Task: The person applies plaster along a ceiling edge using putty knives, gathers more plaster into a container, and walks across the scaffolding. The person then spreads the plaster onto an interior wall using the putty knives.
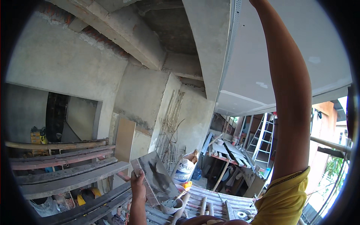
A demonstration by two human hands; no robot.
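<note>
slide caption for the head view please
Left hand holds a grey-smeared flat board; the raised right arm, cut off by the top edge, crosses a pale overhead panel.

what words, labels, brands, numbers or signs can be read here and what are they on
White sack: large dark lettering with smaller blue print below; some is legible, but I won't copy wording or brands.
Yellow item beside the sack: any marking is too small to read.
Smeared board in the left hand: no lettering shows.
</note>
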